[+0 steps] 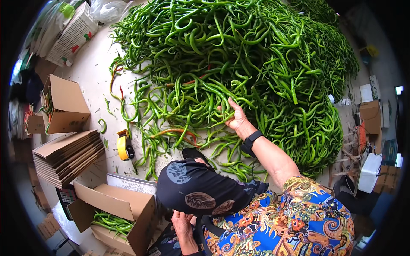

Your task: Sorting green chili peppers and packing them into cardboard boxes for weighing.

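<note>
My right hand (237, 119), palm turned up and a black band on its wrist, is at the front of a large heap of long green chili peppers (205, 41). Several green peppers (221, 92) lie across its fingers, which they partly hide. Low in the view, my left hand (184, 224) is beside my bent knee in dark patterned cloth, its fingers curled and partly hidden; whether it holds anything cannot be told. A few reddish peppers (179, 131) lie among the green ones in front of my knee.
An open cardboard box (141, 220) with green peppers stands lower left, beside a metal-topped scale (131, 183). Flattened cartons (69, 156), a yellow tape dispenser (122, 145) and another open box (69, 105) are at left. A white plastic crate (72, 35) stands upper left; a white container (370, 172) is at right.
</note>
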Demonstrator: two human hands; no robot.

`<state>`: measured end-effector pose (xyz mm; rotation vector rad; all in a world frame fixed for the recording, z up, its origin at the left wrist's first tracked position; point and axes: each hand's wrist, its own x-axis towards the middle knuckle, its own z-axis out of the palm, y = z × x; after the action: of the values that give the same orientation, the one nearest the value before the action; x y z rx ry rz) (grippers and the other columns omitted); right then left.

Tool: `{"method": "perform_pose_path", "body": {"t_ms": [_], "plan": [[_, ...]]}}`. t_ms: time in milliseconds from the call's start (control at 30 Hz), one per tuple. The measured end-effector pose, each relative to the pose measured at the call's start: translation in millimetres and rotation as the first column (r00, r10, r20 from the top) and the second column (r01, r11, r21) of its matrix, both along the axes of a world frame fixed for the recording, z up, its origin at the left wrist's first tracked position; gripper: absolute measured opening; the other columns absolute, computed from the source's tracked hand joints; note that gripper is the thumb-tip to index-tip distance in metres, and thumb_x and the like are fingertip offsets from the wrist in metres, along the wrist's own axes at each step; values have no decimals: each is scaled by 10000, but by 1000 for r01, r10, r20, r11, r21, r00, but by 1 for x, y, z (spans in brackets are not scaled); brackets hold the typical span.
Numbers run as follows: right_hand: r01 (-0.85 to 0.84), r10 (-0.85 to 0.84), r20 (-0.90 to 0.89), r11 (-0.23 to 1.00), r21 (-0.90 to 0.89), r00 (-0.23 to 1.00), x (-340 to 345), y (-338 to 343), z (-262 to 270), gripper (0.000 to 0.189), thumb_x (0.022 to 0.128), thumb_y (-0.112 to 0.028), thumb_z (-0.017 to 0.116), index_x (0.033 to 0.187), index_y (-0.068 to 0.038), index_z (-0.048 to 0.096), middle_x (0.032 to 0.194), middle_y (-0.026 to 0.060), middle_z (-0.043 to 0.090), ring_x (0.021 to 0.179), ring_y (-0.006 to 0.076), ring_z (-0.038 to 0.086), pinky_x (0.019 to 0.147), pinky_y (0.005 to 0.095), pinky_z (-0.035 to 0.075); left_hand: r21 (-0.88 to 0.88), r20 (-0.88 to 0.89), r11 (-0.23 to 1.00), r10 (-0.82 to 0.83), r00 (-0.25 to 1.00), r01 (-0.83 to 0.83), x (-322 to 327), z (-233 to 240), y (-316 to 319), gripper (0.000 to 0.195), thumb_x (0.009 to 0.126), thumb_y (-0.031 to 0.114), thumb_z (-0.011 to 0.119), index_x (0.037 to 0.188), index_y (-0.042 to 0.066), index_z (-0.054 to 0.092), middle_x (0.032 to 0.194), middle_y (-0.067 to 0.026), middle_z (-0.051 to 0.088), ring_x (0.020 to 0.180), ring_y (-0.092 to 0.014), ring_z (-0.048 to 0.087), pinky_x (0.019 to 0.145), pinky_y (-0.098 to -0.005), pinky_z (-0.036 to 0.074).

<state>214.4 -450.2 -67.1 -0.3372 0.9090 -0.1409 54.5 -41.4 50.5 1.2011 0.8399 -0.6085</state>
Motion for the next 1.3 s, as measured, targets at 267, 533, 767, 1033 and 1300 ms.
{"method": "perform_pose_path", "body": {"t_ms": [267, 533, 767, 1033, 1300], "plan": [[-107, 108, 12, 993, -48, 994, 14, -31, -24, 255, 746, -195, 801, 921, -103, 639, 814, 40, 655, 675, 206, 641, 609, 379, 559, -8, 4, 1000, 15, 1000, -15, 12, 4, -16, 236, 863, 146, 678, 1017, -16, 602, 898, -105, 679, 754, -176, 670, 662, -282, 557], [-210, 210, 67, 978, -9, 975, 11, -4, 6, 223, 753, -110, 754, 930, -58, 629, 847, 66, 666, 706, 201, 648, 672, 395, 574, -47, 16, 998, 35, 999, -35, -3, -24, -9, 315, 860, 169, 672, 1098, -21, 591, 965, -96, 672, 800, -181, 661, 673, -283, 546], [-274, 277, 19, 956, -110, 961, -26, 1, -24, 201, 755, -120, 742, 907, -25, 652, 803, 45, 661, 694, 169, 642, 667, 341, 564, -43, 14, 999, 16, 1000, -15, 9, -4, -21, 295, 869, 161, 654, 1085, -29, 591, 926, -78, 667, 716, -142, 628, 602, -242, 495], [-473, 461, -116, 826, -305, 880, -19, 19, 31, 107, 770, -100, 725, 833, -47, 656, 755, 41, 635, 724, 142, 627, 636, 257, 513, 12, 24, 999, 37, 999, -37, 12, 0, -30, 205, 900, 141, 614, 1066, 19, 607, 767, 36, 582, 558, -32, 436, 496, -176, 338], [-385, 371, 138, 918, 93, 918, -49, -12, 76, 296, 768, -39, 668, 1029, 50, 559, 943, 175, 649, 860, 318, 680, 738, 392, 591, -40, 55, 998, 47, 997, -44, 19, 19, -37, 139, 900, 53, 549, 1028, 12, 583, 753, 37, 523, 580, -32, 438, 527, -164, 382]]}}
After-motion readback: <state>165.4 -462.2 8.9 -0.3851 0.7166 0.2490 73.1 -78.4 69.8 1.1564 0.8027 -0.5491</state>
